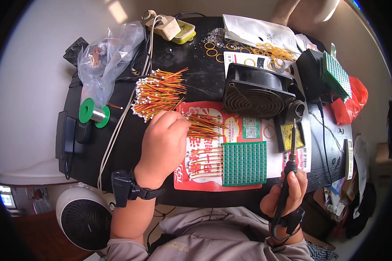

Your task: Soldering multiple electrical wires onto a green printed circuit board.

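My right hand (pixel 287 193) grips a black-handled soldering iron (pixel 286 186), its metal tip pointing away from me beside the yellow sponge (pixel 292 135). My left hand (pixel 163 137) is closed, fingertips pinched together where two groups of red-and-yellow wires meet. Whatever is between those fingertips is hidden. White connectors cap the larger wire pile (pixel 159 93); a smaller wire bundle (pixel 207 126) lies to its right. Between my hands, a green circuit board panel (pixel 245 164) lies flat on a red-and-white printed sheet (pixel 196 180). Several wires (pixel 207 164) stick out from the panel's left edge.
Behind the panel stands a black fan (pixel 259 93). At left are a green solder spool (pixel 88 113), a white cable and a clear plastic bag (pixel 111 61). Rubber bands (pixel 276 52) lie at the back. Stacked green boards (pixel 336 74) and a red bag (pixel 353 100) sit at right.
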The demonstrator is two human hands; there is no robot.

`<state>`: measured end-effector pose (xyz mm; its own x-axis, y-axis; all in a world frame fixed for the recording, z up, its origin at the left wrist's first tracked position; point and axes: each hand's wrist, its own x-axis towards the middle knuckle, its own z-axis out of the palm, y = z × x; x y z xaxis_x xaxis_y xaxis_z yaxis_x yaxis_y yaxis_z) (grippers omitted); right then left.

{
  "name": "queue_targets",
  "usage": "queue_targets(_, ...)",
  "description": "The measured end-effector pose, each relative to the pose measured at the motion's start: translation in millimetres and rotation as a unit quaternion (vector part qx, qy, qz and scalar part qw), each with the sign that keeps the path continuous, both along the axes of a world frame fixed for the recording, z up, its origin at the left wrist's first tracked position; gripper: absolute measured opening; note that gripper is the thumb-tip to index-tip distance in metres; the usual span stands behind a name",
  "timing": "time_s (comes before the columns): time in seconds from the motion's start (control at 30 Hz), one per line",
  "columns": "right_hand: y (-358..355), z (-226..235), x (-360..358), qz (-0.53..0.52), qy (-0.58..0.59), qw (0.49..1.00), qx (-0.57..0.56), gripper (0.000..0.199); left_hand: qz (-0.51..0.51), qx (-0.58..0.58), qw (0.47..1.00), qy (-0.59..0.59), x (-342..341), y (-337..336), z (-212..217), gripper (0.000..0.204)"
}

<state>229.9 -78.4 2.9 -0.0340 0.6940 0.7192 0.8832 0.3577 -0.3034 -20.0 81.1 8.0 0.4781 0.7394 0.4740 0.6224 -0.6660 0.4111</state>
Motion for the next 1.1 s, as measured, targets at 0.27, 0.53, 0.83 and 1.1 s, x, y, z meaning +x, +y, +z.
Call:
queue_targets(0.27, -5, 1, 0, 0.008, 0.024, 1.0, -0.01, 0.042, 0.007, 0.0, 1.0, -0.027, -3, -3, 3, 0.012)
queue_targets(0.53, -1, -2, 2, 0.009, 0.033, 0.999, 0.012, 0.042, 0.001, -0.011, 0.997, -0.072, -6, -9, 2, 0.015)
queue_targets(0.83, 5, -4, -4, 0.001, 0.066, 0.997, 0.051, 0.043, 0.025, -0.015, 0.99, -0.136, -14, -13, -4, 0.021)
queue_targets(1.1, 7, -7, -4, -0.022, 0.048, 0.997, 0.064, 0.042, 0.05, -0.069, 0.969, -0.23, -12, -38, -6, 0.011)
